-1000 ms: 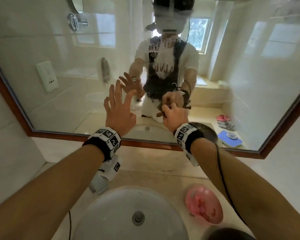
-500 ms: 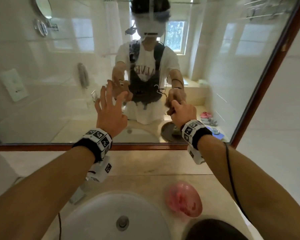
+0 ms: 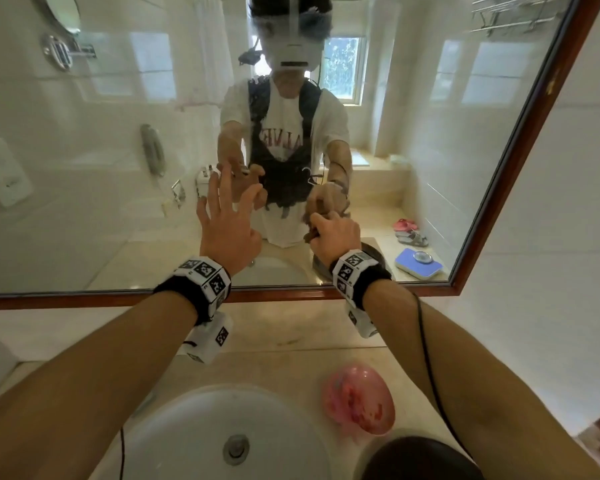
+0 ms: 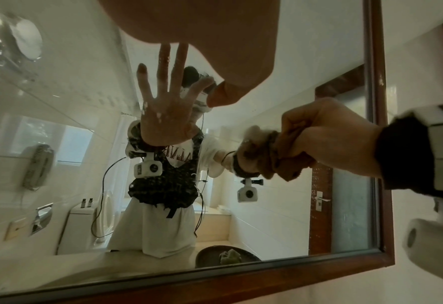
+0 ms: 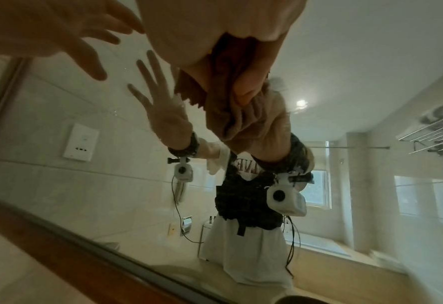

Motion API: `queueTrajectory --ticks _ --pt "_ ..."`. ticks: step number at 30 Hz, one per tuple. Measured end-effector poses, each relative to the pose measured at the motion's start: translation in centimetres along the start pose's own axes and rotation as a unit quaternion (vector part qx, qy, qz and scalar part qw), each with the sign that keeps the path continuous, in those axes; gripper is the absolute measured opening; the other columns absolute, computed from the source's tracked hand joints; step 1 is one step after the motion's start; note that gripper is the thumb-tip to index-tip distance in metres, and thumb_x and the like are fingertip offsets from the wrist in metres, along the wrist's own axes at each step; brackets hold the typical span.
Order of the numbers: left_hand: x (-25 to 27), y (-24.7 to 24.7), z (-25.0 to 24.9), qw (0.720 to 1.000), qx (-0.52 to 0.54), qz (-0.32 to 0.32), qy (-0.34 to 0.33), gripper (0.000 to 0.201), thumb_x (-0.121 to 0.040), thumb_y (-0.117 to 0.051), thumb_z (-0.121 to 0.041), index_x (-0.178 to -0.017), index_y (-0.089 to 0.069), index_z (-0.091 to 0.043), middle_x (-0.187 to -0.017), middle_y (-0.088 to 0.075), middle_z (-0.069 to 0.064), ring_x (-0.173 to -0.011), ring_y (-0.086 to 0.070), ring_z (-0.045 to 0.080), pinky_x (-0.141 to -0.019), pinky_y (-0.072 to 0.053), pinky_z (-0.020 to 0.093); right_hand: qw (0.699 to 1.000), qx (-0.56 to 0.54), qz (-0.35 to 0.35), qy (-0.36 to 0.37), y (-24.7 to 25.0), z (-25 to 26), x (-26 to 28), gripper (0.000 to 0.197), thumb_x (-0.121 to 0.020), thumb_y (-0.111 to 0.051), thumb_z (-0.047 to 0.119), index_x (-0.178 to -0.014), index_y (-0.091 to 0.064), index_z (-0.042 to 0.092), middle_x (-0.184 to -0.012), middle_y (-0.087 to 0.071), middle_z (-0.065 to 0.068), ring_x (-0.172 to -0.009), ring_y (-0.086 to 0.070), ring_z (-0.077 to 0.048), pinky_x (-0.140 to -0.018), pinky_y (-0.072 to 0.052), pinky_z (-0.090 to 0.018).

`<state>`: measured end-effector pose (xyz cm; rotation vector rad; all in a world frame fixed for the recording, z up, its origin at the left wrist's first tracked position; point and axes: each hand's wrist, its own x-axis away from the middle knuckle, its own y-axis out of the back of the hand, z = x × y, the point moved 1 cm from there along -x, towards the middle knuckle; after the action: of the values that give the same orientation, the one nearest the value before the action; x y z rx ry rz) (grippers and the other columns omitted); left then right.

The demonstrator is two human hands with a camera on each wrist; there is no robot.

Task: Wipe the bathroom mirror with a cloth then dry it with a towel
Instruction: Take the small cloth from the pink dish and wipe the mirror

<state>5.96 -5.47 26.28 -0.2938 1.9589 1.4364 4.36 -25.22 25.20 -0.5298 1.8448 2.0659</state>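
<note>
Mirror (image 3: 118, 168), wood-framed, fills the wall above the counter (image 3: 284, 344) and sink (image 3: 201, 420); glass hazy and streaked toward the left in the head view. Step in hand, by my reading: the wet wipe, not the drying, since the towel is not identifiable in any view. Right hand (image 3: 335, 237) clenched round a bunched brown cloth (image 4: 272, 156), cloth at the glass, low and right of centre. Left hand (image 3: 227, 226) released, fingers spread and straight, at or just off the glass; contact cannot be told. Next move calls for carrying the cloth across the unwiped left expanse with steady pressure. Left wrist view alone shows the cloth as a wad meeting its reflection, and a dark bowl mirrored below. Right wrist view shows fingers (image 5: 243, 92) wrapped into the folds. Head view alone shows a pink dish (image 3: 359, 398) beside the sink.
</note>
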Motion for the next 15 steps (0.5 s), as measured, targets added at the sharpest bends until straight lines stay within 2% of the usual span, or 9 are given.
queueTrajectory --ticks 3,5,8,11,13,15 --pt "-0.3 -0.6 -1.0 1.0 -0.007 -0.005 -0.015 0.078 -0.076 -0.067 -0.014 -0.145 -0.033 -0.027 -0.164 0.004 0.015 -0.151 0.005 0.038 -0.117 -0.013 0.065 1.0 0.017 0.007 0.017 0.5 -1.4 0.0 0.028 -0.091 -0.053 0.033 -0.117 -0.059 0.023 -0.105 -0.063 -0.008 -0.087 -0.06 -0.029 -0.076 -0.043 -0.034" --pt "-0.6 -1.1 -1.7 1.0 -0.003 -0.013 -0.022 0.078 -0.074 -0.068 -0.013 -0.144 -0.034 -0.027 -0.164 0.003 0.015 -0.151 0.003 0.038 -0.118 -0.013 0.064 1.0 0.021 -0.001 -0.004 1.6 -4.3 0.1 0.027 -0.09 -0.054 0.03 -0.115 -0.06 0.022 -0.107 -0.063 -0.008 -0.088 -0.06 -0.031 -0.072 -0.04 -0.034" --pt "-0.9 -1.6 -2.7 1.0 0.001 -0.014 -0.026 0.078 -0.073 -0.068 -0.014 -0.143 -0.036 -0.027 -0.164 0.002 0.014 -0.151 0.003 0.037 -0.117 -0.012 0.063 0.994 0.022 -0.022 -0.1 3.5 -10.5 0.9 0.02 -0.086 -0.057 0.025 -0.104 -0.062 0.021 -0.099 -0.065 -0.011 -0.085 -0.06 -0.035 -0.071 -0.042 -0.035" --pt "-1.1 -1.9 -3.8 0.999 0.007 -0.019 -0.029 0.082 -0.072 -0.068 -0.013 -0.144 -0.035 -0.028 -0.164 0.002 0.015 -0.151 0.001 0.038 -0.117 -0.011 0.063 0.973 -0.014 -0.056 -0.223 4.4 -16.0 2.3 0.012 -0.082 -0.059 0.021 -0.091 -0.065 0.019 -0.094 -0.066 -0.012 -0.083 -0.059 -0.036 -0.07 -0.045 -0.036" --pt "-1.1 -2.0 -4.5 0.999 0.016 -0.02 -0.032 0.082 -0.072 -0.068 -0.013 -0.145 -0.033 -0.029 -0.165 0.003 0.014 -0.151 0.001 0.039 -0.117 -0.01 0.064 0.96 -0.036 -0.075 -0.268 4.4 -17.6 3.2 0.018 -0.08 -0.057 0.019 -0.095 -0.068 0.02 -0.101 -0.066 -0.011 -0.088 -0.059 -0.037 -0.072 -0.047 -0.035" --pt "-0.9 -2.2 -4.8 0.999 0.02 -0.025 -0.036 0.082 -0.072 -0.067 -0.013 -0.145 -0.034 -0.028 -0.165 0.002 0.014 -0.151 0.001 0.038 -0.117 -0.011 0.064 0.954 -0.046 -0.083 -0.285 3.9 -17.6 3.5 0.029 -0.083 -0.054 0.019 -0.109 -0.066 0.021 -0.111 -0.063 -0.012 -0.096 -0.059 -0.037 -0.078 -0.047 -0.037"
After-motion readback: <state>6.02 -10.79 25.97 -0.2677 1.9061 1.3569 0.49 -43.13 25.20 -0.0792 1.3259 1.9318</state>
